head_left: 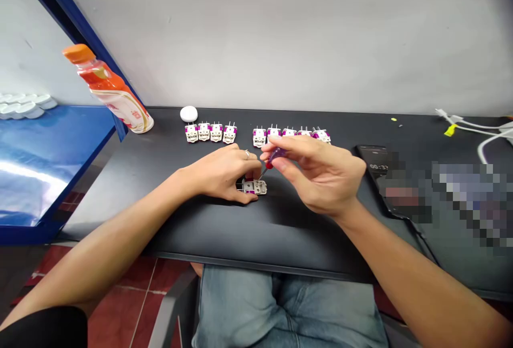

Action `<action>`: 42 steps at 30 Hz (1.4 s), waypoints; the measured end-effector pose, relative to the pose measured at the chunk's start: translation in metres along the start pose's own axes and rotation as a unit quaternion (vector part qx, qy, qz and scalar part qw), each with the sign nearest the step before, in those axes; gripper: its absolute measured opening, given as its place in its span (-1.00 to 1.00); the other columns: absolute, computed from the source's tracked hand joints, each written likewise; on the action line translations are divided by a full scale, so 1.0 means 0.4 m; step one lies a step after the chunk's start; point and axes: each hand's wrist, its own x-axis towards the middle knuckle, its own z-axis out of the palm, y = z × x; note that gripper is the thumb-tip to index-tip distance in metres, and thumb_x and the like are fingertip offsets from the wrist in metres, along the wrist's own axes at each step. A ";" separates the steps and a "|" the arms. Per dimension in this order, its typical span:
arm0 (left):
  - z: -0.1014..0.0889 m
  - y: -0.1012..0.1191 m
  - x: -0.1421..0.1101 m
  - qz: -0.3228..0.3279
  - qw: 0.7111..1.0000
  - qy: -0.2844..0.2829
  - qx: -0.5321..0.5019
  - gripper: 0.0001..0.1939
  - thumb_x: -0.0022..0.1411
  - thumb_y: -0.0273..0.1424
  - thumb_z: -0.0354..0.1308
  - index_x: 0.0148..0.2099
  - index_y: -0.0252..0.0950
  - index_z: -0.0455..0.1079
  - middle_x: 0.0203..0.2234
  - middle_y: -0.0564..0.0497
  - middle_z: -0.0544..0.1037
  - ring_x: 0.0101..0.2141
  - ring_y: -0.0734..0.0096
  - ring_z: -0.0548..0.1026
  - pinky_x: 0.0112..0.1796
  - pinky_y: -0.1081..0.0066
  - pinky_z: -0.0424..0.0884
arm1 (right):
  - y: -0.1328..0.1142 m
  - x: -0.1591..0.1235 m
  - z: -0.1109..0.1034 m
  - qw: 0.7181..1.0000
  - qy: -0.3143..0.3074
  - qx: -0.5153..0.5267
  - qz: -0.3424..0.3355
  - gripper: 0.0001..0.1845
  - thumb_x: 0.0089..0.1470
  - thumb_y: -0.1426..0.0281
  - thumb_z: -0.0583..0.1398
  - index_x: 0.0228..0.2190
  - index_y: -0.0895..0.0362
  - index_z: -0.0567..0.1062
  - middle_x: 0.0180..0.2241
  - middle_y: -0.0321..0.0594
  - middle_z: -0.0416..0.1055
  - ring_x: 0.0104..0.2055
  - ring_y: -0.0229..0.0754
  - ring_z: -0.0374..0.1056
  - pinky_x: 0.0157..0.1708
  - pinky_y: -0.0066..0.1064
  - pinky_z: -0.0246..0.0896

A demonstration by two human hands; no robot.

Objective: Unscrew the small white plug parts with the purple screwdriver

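My left hand [226, 171] pinches a small white and purple electrical module [256, 186] between thumb and fingers, holding it down on the black table. Thin metal pins stick out of its left side, partly under my hand. In my right hand [320, 171] is a small screwdriver [276, 154] with a purple and red handle. Its thin shaft slants down to the left, and the tip is at the module's upper edge; whether it touches a screw I cannot tell. Behind my hands stand similar modules in two groups, one on the left [216, 132] and one on the right [259, 137], partly covered by my right hand.
A white rounded case [188, 114] sits by the left group. An orange-capped bottle [110, 89] stands at the table's back left corner. To the right lie a phone [372, 166] showing a timer, a blurred-out item and white cables [476, 129]. A grey wall rises behind.
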 end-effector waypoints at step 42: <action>-0.009 0.008 -0.002 0.004 0.998 0.041 -0.044 -0.87 0.54 -0.30 0.29 -0.09 -0.24 0.56 -0.19 -0.06 0.72 -0.24 0.21 0.63 -0.13 0.25 0.42 | 0.004 -0.002 0.002 0.999 0.004 0.026 0.033 -0.52 0.42 0.49 0.38 0.24 -0.15 0.77 0.06 -0.16 0.79 0.00 -0.04 0.76 -0.01 -0.15 0.83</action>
